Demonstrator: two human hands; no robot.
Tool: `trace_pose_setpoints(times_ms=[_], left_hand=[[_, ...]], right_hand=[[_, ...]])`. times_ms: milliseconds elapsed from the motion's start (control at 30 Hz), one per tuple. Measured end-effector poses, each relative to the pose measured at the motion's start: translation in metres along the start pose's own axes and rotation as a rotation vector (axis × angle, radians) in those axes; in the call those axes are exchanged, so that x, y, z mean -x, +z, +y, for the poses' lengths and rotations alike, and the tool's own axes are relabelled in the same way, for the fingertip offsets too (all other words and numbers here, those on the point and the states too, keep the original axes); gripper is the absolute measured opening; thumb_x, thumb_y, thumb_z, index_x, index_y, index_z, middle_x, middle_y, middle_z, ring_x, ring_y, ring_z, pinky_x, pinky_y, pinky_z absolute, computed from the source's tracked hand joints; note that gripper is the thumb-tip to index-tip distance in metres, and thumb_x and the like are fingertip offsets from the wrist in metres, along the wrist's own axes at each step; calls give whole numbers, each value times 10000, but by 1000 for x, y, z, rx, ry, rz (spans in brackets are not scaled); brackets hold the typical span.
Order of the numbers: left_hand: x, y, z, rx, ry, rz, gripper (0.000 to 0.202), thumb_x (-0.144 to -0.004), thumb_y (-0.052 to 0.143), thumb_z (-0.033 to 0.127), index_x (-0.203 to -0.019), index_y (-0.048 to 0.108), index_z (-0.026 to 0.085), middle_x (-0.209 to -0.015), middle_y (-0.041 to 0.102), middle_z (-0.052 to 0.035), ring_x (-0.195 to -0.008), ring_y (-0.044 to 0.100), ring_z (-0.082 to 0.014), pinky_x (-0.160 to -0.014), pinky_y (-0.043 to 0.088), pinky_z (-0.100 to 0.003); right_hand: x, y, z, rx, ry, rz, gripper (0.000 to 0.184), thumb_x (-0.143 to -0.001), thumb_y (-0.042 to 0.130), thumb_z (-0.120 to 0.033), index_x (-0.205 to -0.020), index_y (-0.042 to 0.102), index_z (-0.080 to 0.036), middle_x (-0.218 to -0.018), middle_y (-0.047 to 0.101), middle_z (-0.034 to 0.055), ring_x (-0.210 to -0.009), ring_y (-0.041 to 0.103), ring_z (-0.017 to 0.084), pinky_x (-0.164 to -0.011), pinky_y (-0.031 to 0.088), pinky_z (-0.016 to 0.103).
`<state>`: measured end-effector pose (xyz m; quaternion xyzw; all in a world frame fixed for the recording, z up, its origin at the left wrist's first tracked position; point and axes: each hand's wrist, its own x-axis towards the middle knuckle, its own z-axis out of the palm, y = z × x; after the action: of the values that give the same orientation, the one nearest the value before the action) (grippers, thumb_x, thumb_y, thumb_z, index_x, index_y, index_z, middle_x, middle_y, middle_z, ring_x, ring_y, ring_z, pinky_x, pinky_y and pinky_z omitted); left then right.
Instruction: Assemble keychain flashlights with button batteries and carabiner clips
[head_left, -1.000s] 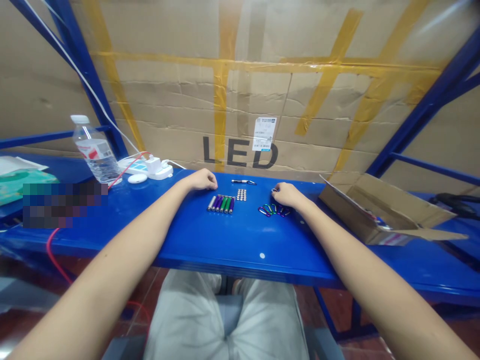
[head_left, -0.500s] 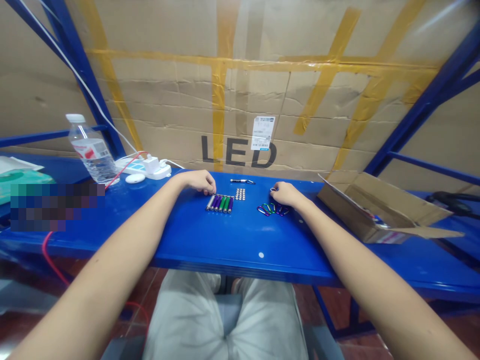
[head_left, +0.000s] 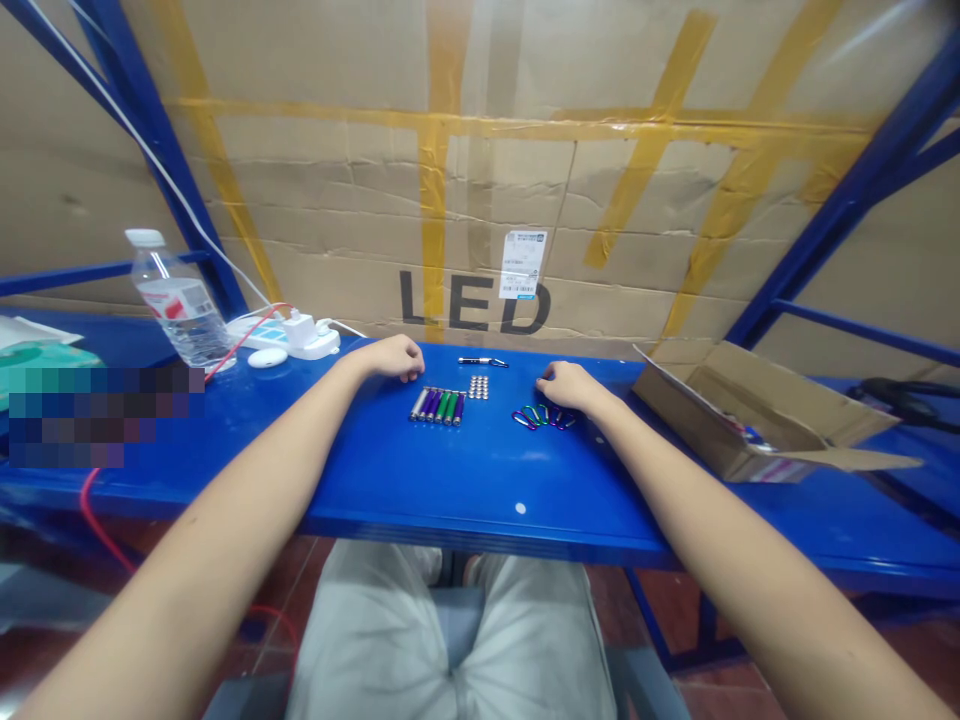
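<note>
My left hand (head_left: 397,357) rests on the blue table with its fingers curled in and nothing visible in them. Just right of it lies a row of small metal tubes like mini flashlights (head_left: 437,406), in silver, purple and green. Several button cells (head_left: 478,387) sit in a neat grid beside the tubes. Behind them lies a black-and-silver penlight (head_left: 482,362) with a clip at its end. My right hand (head_left: 566,385) is also curled on the table, with nothing visible in its fingers. Coloured carabiners (head_left: 541,417) lie in a row just below it, partly covered by the wrist.
An open cardboard box (head_left: 750,425) stands at the right with small items inside. On the left are a water bottle (head_left: 180,305), a white power strip (head_left: 311,343) with cables, and a round white object (head_left: 268,358). A large carton (head_left: 360,220) walls off the back.
My left hand has drawn slightly back and left, away from the top of the tube row. The right hand stays in nearly the same place. The view has shifted a little.
</note>
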<state>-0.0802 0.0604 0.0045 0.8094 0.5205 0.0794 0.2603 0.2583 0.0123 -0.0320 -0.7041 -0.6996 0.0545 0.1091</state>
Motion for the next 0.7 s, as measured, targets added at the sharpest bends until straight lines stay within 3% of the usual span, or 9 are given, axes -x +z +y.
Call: trace_pose_setpoints(times_ms=[167,300,500,700], left_hand=[[-7,5,-8,-28,-64,80,179,-699,556,199,-808,690,152,-766,716,-38,-628,618,-136,-656,463,-248],[-7,8,-8,-28,-64,101,191,-696,557,191,-827,690,149,-762,713,-42,-607,607,-131,-640,456,-245],[-8,8,-8,-34,-74,97,177,-702,572,205,-825,688,153,-770,718,-47,-601,600,-127,-608,447,-231],[-7,9,-7,-57,-74,97,174,-709,561,205,-821,684,152,-766,712,-42,-603,603,-128,-620,446,-238]], right_hand=[[-1,-6,7,-50,-150,-1,327,-868,510,-180,-1127,710,-168,-1050,736,99,-962,657,210,-818,454,252],[-5,-12,15,-52,-274,-54,311,-861,519,-131,-1082,729,-190,-924,731,49,-825,635,153,-763,441,210],[-7,-27,27,64,-170,-99,164,-810,628,-188,-933,735,-174,-943,726,61,-823,631,161,-716,442,210],[6,-48,47,58,11,-422,152,-700,611,-117,-822,697,-150,-642,646,31,-557,581,145,-547,441,240]])
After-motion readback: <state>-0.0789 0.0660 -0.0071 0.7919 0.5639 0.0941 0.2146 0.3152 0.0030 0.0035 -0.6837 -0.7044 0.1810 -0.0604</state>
